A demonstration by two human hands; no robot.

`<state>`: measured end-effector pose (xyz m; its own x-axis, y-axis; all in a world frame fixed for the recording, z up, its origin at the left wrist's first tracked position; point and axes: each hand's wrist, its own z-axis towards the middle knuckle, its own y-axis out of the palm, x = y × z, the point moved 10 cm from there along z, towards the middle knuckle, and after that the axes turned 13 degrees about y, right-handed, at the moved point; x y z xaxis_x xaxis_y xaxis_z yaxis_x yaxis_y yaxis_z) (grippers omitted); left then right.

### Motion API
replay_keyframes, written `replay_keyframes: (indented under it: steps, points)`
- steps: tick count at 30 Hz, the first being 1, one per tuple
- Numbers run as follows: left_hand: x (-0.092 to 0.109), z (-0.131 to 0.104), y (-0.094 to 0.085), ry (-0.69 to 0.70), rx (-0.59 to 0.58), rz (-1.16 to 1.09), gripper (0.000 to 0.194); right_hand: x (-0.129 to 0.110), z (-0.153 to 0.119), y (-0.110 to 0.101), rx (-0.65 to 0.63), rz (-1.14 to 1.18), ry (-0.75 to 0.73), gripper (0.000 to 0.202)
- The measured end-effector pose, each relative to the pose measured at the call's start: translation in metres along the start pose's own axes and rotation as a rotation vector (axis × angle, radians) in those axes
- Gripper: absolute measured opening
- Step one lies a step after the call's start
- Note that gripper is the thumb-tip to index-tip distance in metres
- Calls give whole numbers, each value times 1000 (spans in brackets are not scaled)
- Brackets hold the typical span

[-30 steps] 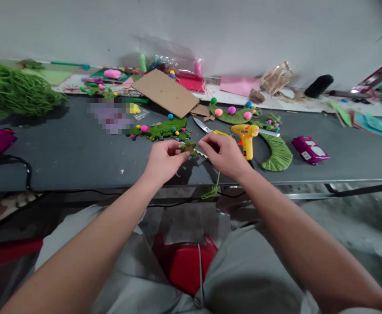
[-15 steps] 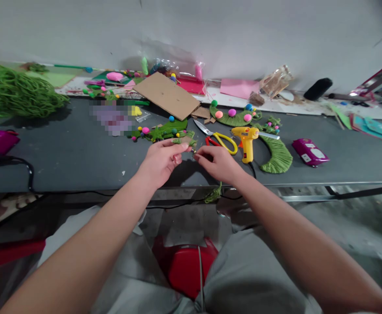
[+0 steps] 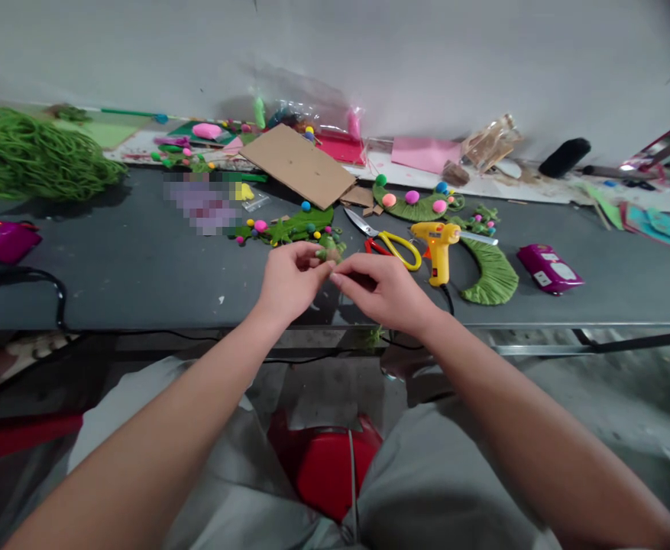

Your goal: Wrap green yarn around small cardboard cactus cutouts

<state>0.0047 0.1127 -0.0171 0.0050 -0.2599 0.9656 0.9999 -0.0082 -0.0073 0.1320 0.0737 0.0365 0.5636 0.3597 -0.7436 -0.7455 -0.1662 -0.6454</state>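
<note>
A small green yarn piece (image 3: 331, 246) is just above the worktop (image 3: 140, 283), near its front edge and between the two hands. The left hand (image 3: 289, 284) has its grip closed on this piece, pinching it with the thumb and fingers, which cover its lower part, so its whole shape is hard to make out. The right hand (image 3: 389, 289) touches the left fingertips; its thumb and forefinger are pressed together, but what may be between them is hidden. Below the worktop edge, a bit of green yarn (image 3: 373, 334) is seen; I cannot tell where its upper end goes.

Just behind the hands lies a green leaf shape (image 3: 309, 223) with colourful balls, its front side partly hidden by the left hand. To the right are open scissors (image 3: 392, 246), then a yellow glue gun (image 3: 438, 248), which covers the upper end of a green crescent (image 3: 498, 275). A purple box (image 3: 549, 269) lies farther right.

Behind, a cardboard sheet (image 3: 297, 169) lies at an angle. The patch (image 3: 200, 206) to its left is blurred into squares and cannot be recognised. At far left, the yarn heap (image 3: 42, 156) and a purple device (image 3: 8, 252) are cut off by the picture border.
</note>
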Motion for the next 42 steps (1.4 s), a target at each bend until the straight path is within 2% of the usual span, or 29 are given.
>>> replay_keyframes:
  steps: [3, 7, 12, 17, 21, 26, 30, 32, 37, 42]
  points:
    - [-3, -2, 7, 15, -70, 79, 19, 10, 5, -17, 93, 18, 38, 20]
    - [-4, -1, 7, 21, -82, 162, 17, 32, 10, -39, 222, 0, 119, 20]
    - [-4, -6, 9, -71, -78, 26, 21, 54, 10, -53, 292, -49, 173, 22]
    - [-6, -14, 10, -232, -21, -226, 25, 61, 12, -47, 270, -62, 199, 22]
    - [-9, -15, 15, -312, -18, -371, 27, 53, 14, -21, 164, -3, 208, 18]
    - [-9, -5, 2, -245, 101, -408, 27, 34, 16, 15, 42, 44, 198, 19]
    - [-2, 3, -18, -125, 207, -214, 25, 19, 15, 22, 37, -9, 164, 22]
    - [5, 6, -23, -44, 219, -106, 23, 10, 14, 18, 56, -71, 122, 21]
    - [18, 5, -14, 85, 92, 53, 21, -3, 17, -9, 143, -114, 53, 20]
    - [18, 2, -11, 47, 68, 18, 21, 17, 34, -29, 159, -48, 124, 19]
